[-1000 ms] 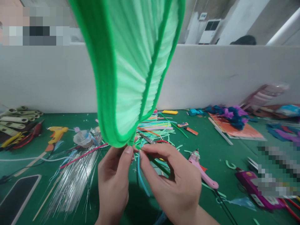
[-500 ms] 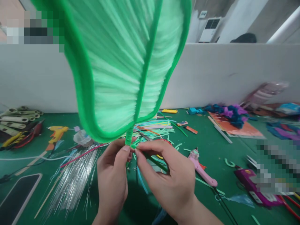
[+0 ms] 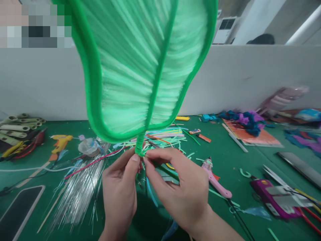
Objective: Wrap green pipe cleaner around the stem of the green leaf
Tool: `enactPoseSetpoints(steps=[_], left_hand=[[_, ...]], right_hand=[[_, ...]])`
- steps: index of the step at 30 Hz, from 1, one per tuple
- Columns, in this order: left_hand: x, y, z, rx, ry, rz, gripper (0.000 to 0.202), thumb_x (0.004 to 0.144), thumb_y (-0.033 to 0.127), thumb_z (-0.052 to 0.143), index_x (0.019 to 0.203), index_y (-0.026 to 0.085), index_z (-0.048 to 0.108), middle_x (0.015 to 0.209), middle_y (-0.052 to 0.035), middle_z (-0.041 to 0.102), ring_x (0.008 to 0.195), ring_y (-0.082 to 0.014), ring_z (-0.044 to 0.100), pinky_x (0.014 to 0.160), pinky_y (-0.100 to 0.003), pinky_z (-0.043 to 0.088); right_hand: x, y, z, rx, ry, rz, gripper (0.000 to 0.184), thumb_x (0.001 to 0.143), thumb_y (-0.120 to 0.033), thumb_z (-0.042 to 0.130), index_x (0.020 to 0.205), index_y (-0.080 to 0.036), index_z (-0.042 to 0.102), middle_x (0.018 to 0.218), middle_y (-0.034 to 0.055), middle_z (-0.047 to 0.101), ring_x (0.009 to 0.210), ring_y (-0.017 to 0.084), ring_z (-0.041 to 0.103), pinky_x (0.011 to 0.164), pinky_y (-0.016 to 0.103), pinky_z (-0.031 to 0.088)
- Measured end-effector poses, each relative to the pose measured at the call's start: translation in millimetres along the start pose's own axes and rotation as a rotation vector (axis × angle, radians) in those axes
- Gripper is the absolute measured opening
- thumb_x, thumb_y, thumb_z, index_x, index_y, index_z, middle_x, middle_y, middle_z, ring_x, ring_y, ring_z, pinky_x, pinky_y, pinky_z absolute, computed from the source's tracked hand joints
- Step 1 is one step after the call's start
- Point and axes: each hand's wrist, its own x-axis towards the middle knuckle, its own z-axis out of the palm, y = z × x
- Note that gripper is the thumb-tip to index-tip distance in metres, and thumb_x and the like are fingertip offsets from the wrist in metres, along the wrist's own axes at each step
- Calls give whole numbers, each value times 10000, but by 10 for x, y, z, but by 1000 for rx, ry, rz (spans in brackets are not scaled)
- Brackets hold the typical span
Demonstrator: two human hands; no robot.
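Note:
A large light-green fabric leaf (image 3: pixel 125 90) with a thick dark-green rim and midrib stands upright, leaning slightly right. Its stem (image 3: pixel 140 140) is bound in green wrapping. My left hand (image 3: pixel 119 190) is closed around the lower stem, thumb pressed on it from the front. Close beside it, my right hand (image 3: pixel 179 187) pinches a green strip (image 3: pixel 173 173) where it meets the stem, and more of that strip trails under its fingers. The stem's lower end is mostly hidden by my fingers.
On the green table lie clear thin rods (image 3: pixel 77 194), a yellow glue gun (image 3: pixel 60 144), a phone (image 3: pixel 22 212), cut strips (image 3: pixel 170 135), a pink-handled tool (image 3: pixel 218 184), a purple device (image 3: pixel 265 197) and scissors (image 3: pixel 278 177). A pale partition (image 3: pixel 238 80) stands behind.
The leaf has swung slightly right and its stem tilts more. The green strip now sits tighter against the stem between my fingertips. Both hands keep nearly the same place.

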Motion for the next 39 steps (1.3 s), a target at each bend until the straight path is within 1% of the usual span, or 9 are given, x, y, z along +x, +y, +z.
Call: enactPoseSetpoints(steps=[4,8,14,18,22,27,30,34,39], left_hand=[[-18,-34,-1,42,41,53,188,818,290,753,995,260,808,932,-17,794,840,-161,713,750,-239,575],[-32,-34,17,40,41,89,202,808,280,760,1004,265,805,936,-17,796,856,-169,718,777,-252,579],[-48,-28,34,62,92,75,166,791,303,767,940,247,814,868,-22,793,804,-179,723,727,-258,590],[-41,-55,34,30,73,70,195,783,312,779,966,253,810,809,-10,772,751,-163,707,656,-234,574],[-46,-42,43,13,73,72,165,786,290,784,949,268,804,897,6,778,809,-145,704,739,-219,566],[-79,19,49,123,23,48,209,835,326,732,1017,239,785,947,-10,767,897,-188,706,805,-257,568],[-83,-8,40,107,34,52,235,832,328,735,1045,237,779,980,-23,765,898,-188,710,816,-266,569],[-69,-70,38,-22,69,42,194,789,303,784,980,270,793,964,1,769,875,-156,715,813,-243,574],[-69,-58,63,-162,45,27,118,767,277,812,880,249,797,858,17,757,892,-137,709,821,-201,561]], right_hand=[[1,-6,-3,-42,10,-20,142,846,-70,668,966,-146,674,856,19,757,776,127,729,754,215,590],[9,-17,-4,-24,36,-9,150,845,-76,665,957,-175,662,843,1,755,757,128,727,733,224,596],[-27,-24,39,-12,74,9,154,841,-87,671,936,-207,664,797,-14,742,699,133,711,674,243,593],[-62,-19,95,-10,128,13,150,838,-77,673,926,-197,660,785,-10,728,685,126,699,671,238,588],[-60,-33,114,-10,149,51,137,835,-64,671,907,-181,662,786,-2,724,696,126,696,677,231,580],[-62,-67,113,-45,131,56,136,831,-56,670,894,-176,655,776,-3,715,684,121,685,678,223,563],[-78,-61,132,-27,146,61,132,834,-57,670,903,-169,657,787,4,717,705,120,693,696,213,565],[-82,-37,170,55,166,120,135,814,-55,685,892,-164,665,793,1,719,718,113,702,698,200,573],[-61,-29,195,217,145,294,129,793,-77,693,837,-191,649,757,-29,704,673,105,697,667,205,576]])
